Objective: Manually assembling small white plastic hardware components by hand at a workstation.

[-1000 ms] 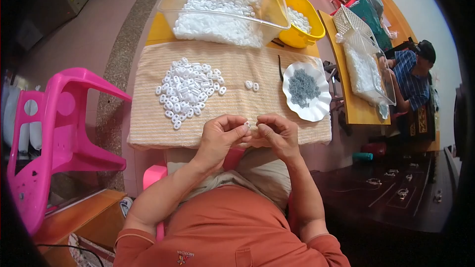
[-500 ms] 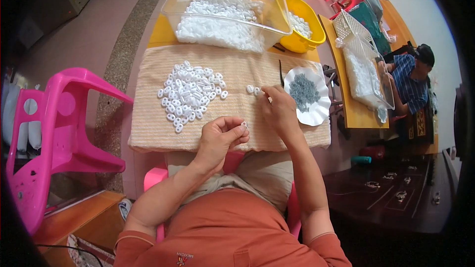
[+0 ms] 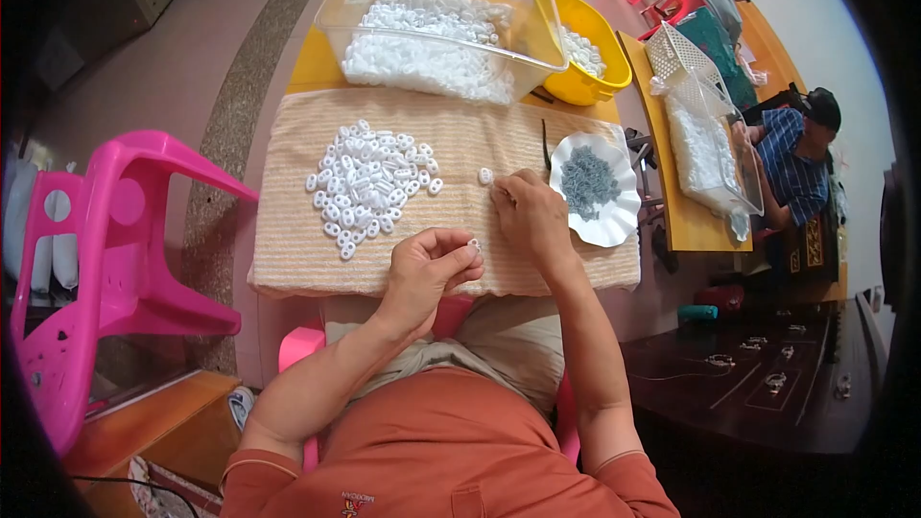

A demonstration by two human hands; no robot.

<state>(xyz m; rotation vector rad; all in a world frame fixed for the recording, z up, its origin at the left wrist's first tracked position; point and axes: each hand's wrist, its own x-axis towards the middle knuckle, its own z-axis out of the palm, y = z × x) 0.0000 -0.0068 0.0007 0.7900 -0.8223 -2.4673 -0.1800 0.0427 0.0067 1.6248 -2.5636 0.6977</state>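
Observation:
My left hand [image 3: 427, 264] is closed in a pinch, with a small white plastic piece [image 3: 474, 244] showing at its fingertips. To the right and farther forward, my right hand [image 3: 533, 216] reaches down to the cloth, its thumb and fingers drawn together. Whatever they grip is hidden beneath them. Just beyond those fingertips lies a loose white piece [image 3: 485, 176]. A pile of white oval two-holed plastic pieces [image 3: 369, 182] is spread on the left of the striped towel [image 3: 288, 240]. Beside my right hand sits a white fluted dish [image 3: 614, 226] holding small grey-blue parts [image 3: 589, 182].
Behind the towel stand a clear plastic bin [image 3: 441, 43] of white pieces and a yellow tub [image 3: 582, 86]. A thin black strip [image 3: 545, 144] lies by the dish. A pink chair [image 3: 134, 221] is at left. Another person [image 3: 796, 153] works at a table on the right.
My right hand has shifted slightly left and nearer me. One of the loose white pieces by its fingertips no longer shows. My left hand keeps its pinch in nearly the same place.

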